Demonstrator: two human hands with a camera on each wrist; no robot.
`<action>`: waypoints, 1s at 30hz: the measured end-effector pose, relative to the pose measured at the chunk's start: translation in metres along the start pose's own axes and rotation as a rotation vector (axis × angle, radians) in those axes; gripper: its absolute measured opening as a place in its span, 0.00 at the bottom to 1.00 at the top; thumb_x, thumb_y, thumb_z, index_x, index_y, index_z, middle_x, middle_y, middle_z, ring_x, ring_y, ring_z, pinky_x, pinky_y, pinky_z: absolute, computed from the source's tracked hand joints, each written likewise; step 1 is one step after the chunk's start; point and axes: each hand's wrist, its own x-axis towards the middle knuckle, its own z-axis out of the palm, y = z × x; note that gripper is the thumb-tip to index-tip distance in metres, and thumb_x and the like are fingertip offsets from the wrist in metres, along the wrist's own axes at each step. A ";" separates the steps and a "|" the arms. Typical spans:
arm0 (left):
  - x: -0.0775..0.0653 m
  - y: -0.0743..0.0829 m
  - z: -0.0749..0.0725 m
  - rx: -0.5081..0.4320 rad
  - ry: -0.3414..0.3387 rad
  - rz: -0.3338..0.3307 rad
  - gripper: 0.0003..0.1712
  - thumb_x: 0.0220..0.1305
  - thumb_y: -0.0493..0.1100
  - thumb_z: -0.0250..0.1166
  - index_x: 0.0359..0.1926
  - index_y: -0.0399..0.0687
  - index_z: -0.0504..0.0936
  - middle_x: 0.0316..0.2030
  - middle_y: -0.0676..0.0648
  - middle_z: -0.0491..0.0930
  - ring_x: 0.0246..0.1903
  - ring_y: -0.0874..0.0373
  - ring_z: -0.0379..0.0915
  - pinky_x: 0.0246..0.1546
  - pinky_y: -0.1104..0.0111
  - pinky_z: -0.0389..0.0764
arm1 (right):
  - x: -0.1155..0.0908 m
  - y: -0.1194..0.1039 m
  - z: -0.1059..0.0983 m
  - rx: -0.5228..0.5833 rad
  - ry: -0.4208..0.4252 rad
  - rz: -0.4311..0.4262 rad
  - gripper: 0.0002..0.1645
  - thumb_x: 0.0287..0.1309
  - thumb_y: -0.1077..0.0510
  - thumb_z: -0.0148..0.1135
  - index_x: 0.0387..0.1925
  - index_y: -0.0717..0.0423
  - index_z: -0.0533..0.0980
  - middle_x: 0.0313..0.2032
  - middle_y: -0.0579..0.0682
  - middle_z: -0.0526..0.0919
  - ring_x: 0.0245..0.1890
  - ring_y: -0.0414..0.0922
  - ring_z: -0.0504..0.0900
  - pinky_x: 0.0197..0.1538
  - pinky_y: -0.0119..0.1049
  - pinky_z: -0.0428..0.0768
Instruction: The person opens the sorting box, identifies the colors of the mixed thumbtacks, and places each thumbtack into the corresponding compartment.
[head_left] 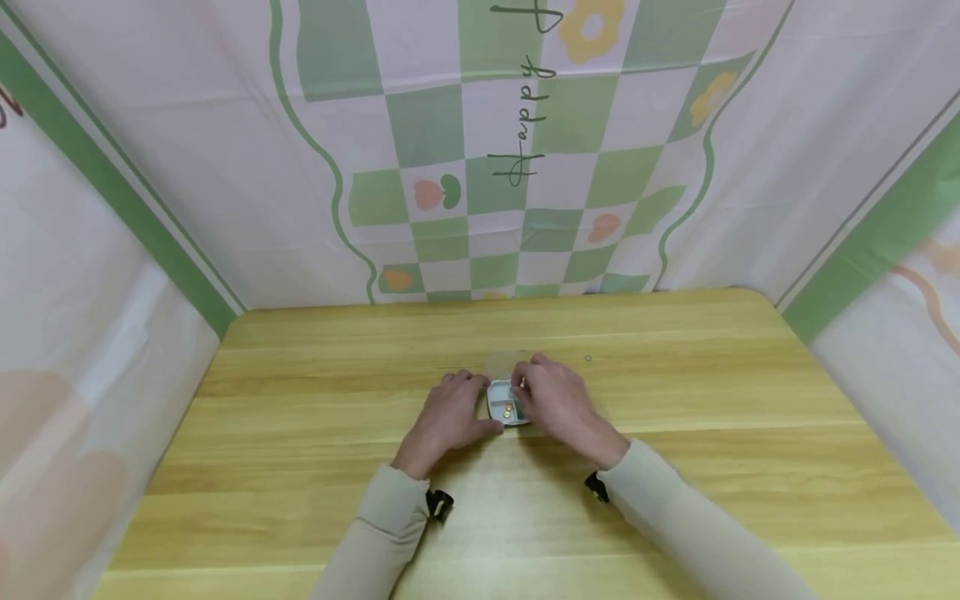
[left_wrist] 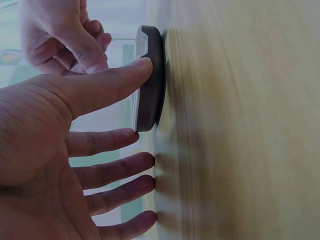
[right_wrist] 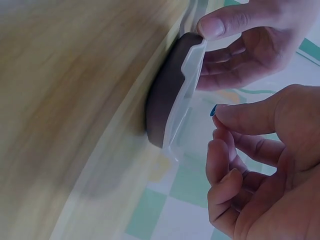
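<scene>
A small compartment box [head_left: 501,392] lies on the wooden table with its clear lid [head_left: 504,362] folded back. The left wrist view shows its dark outer side [left_wrist: 151,95]. Several tiny gold-coloured pieces [head_left: 507,410] sit in one compartment. My left hand [head_left: 450,414] holds the box at its left side, thumb on the near edge and index fingertip at the far edge; the other fingers touch the table. Over the box's right side, my right hand [head_left: 557,402] pinches a tiny blue piece [right_wrist: 214,110] between thumb and index finger. Its exact kind is too small to tell.
A tiny ring-like piece [head_left: 588,357] lies on the table [head_left: 300,492] behind and right of the box. Printed cloth [head_left: 517,125] hangs along the table's back edge, with more cloth at both sides.
</scene>
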 end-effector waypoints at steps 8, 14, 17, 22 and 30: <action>0.000 -0.001 0.001 -0.015 -0.002 0.001 0.38 0.49 0.60 0.67 0.58 0.45 0.71 0.48 0.47 0.72 0.46 0.52 0.65 0.44 0.59 0.68 | 0.007 -0.006 0.006 -0.048 -0.014 -0.030 0.06 0.46 0.63 0.62 0.28 0.50 0.78 0.25 0.42 0.70 0.23 0.39 0.68 0.24 0.31 0.68; 0.001 -0.001 0.001 -0.004 -0.007 -0.002 0.38 0.49 0.60 0.67 0.58 0.45 0.71 0.49 0.46 0.72 0.47 0.51 0.65 0.46 0.58 0.68 | 0.010 -0.006 0.011 -0.041 -0.022 -0.039 0.07 0.43 0.63 0.64 0.27 0.50 0.77 0.25 0.43 0.70 0.23 0.40 0.68 0.24 0.33 0.68; 0.001 -0.001 0.000 0.001 -0.009 -0.006 0.39 0.49 0.61 0.67 0.58 0.46 0.71 0.49 0.46 0.72 0.48 0.51 0.65 0.47 0.58 0.68 | 0.012 -0.005 0.014 -0.043 -0.028 -0.035 0.07 0.42 0.64 0.64 0.27 0.51 0.77 0.25 0.43 0.70 0.23 0.40 0.68 0.24 0.33 0.68; 0.001 -0.001 0.000 -0.002 -0.013 -0.014 0.39 0.49 0.61 0.67 0.58 0.46 0.71 0.50 0.47 0.72 0.48 0.51 0.65 0.47 0.58 0.67 | 0.013 -0.004 0.016 -0.048 -0.038 -0.043 0.08 0.42 0.64 0.64 0.28 0.51 0.77 0.25 0.43 0.70 0.23 0.40 0.68 0.24 0.33 0.68; 0.001 -0.001 0.001 -0.006 -0.015 -0.014 0.39 0.50 0.60 0.67 0.59 0.46 0.70 0.50 0.47 0.71 0.48 0.51 0.65 0.47 0.57 0.67 | 0.013 -0.005 0.017 -0.058 -0.055 -0.051 0.10 0.40 0.65 0.63 0.30 0.53 0.77 0.25 0.44 0.70 0.23 0.40 0.68 0.24 0.32 0.68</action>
